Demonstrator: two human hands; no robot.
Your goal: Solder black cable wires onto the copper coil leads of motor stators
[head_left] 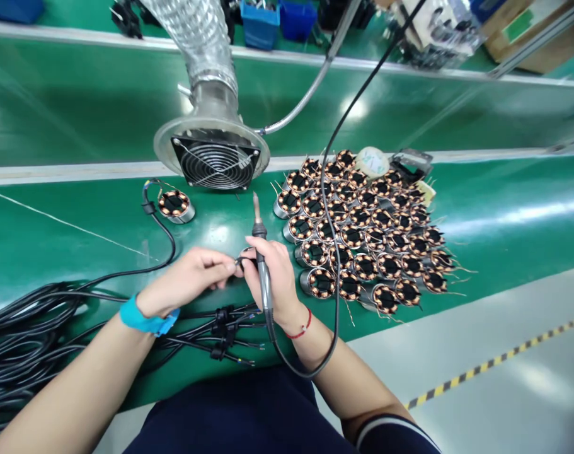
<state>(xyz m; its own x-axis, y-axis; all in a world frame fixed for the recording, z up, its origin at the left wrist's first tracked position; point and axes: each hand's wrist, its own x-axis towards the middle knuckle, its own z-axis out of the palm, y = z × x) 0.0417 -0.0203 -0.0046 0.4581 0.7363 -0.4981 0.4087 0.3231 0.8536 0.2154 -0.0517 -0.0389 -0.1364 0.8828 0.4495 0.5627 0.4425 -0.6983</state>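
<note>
Soldering iron (264, 280) is in R hand (281, 271) over mid counter (225, 227), tip pointing far; R fingers wrapped on its handle. L hand (201, 274) to the left, fingers pinched on small dark piece (242, 259), poss. cable end (can't tell). Iron's prob. light, stiff, tip maybe hot: grip handle only. Motor stators (360, 217), right, likely heavier w/ fragile windings: hold by metal rim.
</note>
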